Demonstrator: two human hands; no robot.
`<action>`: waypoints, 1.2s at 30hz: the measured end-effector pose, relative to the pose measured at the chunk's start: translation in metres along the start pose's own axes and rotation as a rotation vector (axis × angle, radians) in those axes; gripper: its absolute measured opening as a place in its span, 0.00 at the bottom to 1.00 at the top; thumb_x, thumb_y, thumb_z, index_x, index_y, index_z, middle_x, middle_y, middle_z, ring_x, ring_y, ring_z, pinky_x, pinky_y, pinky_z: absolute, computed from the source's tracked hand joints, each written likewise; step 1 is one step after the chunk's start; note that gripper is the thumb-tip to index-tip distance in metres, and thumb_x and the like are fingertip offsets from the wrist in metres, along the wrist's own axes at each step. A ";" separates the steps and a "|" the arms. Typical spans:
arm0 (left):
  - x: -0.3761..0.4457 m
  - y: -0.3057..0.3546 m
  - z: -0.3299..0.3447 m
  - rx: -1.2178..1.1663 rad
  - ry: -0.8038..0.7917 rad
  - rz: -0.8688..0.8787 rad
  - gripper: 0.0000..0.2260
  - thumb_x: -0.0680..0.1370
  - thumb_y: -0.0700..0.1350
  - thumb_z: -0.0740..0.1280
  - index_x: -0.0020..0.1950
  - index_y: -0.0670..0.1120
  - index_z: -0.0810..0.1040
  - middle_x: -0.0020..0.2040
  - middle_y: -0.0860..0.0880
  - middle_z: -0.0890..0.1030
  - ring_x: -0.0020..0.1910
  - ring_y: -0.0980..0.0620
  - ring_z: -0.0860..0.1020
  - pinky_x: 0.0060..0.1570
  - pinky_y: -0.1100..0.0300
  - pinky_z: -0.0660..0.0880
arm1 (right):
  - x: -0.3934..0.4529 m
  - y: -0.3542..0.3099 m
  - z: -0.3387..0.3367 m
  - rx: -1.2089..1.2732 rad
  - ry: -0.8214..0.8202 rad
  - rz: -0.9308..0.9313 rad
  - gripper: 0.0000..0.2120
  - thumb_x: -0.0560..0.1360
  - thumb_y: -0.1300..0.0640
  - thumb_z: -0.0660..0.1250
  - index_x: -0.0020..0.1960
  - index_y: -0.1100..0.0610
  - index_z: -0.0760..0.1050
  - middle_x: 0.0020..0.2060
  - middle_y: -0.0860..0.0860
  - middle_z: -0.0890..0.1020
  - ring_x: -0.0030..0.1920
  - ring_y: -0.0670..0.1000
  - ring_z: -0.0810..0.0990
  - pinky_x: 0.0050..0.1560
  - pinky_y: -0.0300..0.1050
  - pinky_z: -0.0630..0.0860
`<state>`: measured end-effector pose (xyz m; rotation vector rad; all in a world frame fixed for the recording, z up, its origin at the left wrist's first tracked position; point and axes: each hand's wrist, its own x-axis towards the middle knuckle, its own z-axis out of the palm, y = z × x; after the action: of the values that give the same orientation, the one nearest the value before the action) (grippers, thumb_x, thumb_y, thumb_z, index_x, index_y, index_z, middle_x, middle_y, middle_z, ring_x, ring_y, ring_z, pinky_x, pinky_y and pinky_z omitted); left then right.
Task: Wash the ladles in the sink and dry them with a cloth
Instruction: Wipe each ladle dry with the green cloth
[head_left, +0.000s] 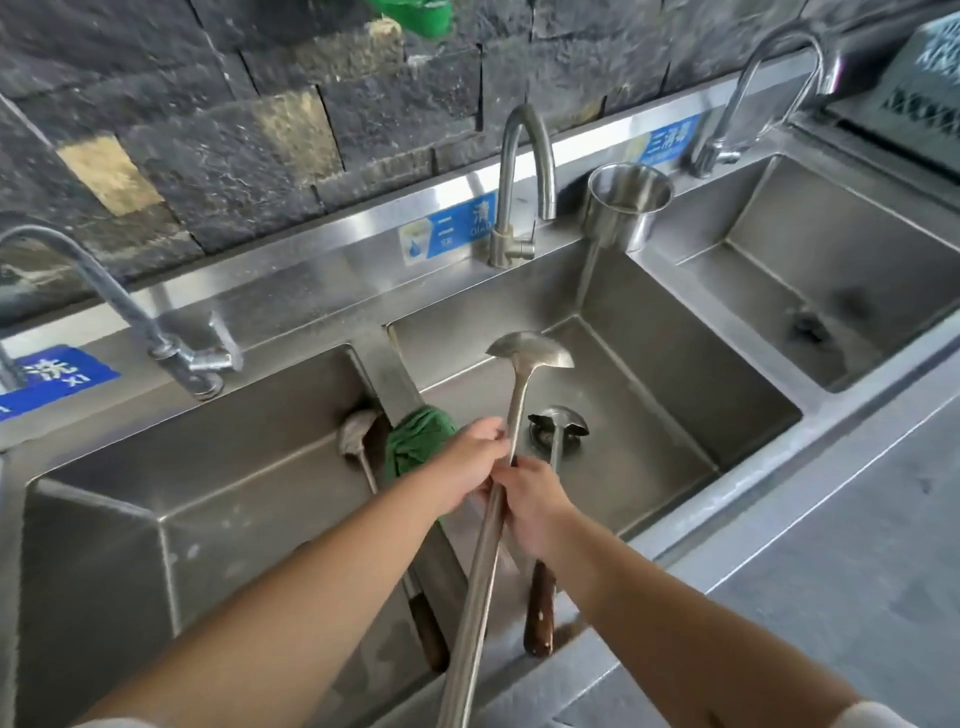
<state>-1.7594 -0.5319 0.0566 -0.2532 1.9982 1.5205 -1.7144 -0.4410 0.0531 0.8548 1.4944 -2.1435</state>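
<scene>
Left hand (470, 462) and right hand (532, 501) both curl round long all-steel ladle (511, 415) mid-shaft, likely two-handed for control. Ladle sits over middle stainless sink basin (675, 364); long axis near-vertical in view, bowl away toward curved steel tap (524, 156). Green cloth (415, 441) draped on divider, probably handy for drying.

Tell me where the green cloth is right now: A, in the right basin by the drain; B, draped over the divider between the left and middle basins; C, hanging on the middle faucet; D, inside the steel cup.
B: the green cloth hangs over the divider between the left and middle basins, just beyond the left hand.
</scene>
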 end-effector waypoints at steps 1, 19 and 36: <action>-0.006 -0.008 0.008 0.009 -0.023 -0.059 0.14 0.80 0.44 0.62 0.66 0.48 0.71 0.56 0.48 0.80 0.50 0.46 0.79 0.54 0.49 0.78 | 0.011 -0.004 -0.012 -0.020 0.040 0.022 0.06 0.78 0.71 0.60 0.49 0.70 0.76 0.34 0.62 0.78 0.32 0.57 0.79 0.36 0.49 0.79; -0.064 -0.025 0.069 0.391 -0.264 -0.299 0.12 0.74 0.44 0.66 0.58 0.46 0.75 0.44 0.44 0.82 0.36 0.50 0.79 0.34 0.59 0.75 | 0.088 0.014 -0.084 -0.955 0.222 0.106 0.16 0.72 0.58 0.68 0.59 0.61 0.72 0.52 0.56 0.80 0.56 0.59 0.79 0.47 0.42 0.72; -0.079 -0.055 0.016 0.533 -0.179 -0.262 0.20 0.78 0.54 0.64 0.70 0.53 0.71 0.65 0.48 0.76 0.61 0.53 0.75 0.67 0.53 0.70 | 0.066 0.024 -0.053 -1.450 0.113 0.051 0.31 0.73 0.39 0.63 0.72 0.51 0.63 0.76 0.52 0.59 0.75 0.58 0.57 0.69 0.61 0.64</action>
<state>-1.6640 -0.5514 0.0543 -0.1429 2.0464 0.7846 -1.7346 -0.3982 -0.0210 0.3919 2.3651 -0.5142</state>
